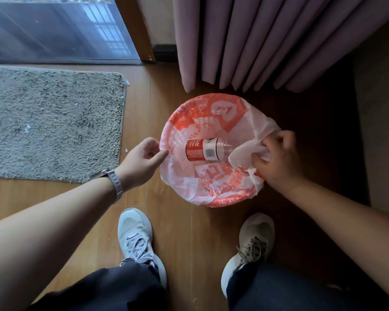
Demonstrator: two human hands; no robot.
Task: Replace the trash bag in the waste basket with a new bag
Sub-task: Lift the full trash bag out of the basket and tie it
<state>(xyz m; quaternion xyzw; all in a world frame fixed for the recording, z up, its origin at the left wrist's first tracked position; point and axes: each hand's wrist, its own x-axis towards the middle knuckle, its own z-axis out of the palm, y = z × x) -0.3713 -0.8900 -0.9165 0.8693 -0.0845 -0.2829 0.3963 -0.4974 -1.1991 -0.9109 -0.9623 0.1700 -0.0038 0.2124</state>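
Head view is showing the old trash bag (211, 122), lining the hidden waste basket on the floor (171, 221), being freed: the right hand (279, 158) is gripping its bunched edge, the left hand (142, 160) is pinching the opposite rim (a bottle (202, 149) is lying inside), likely needing an even upward lift next.

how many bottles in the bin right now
1. The bottle lies on its side in the middle of the bag. More may be hidden under the fold that the right hand grips.
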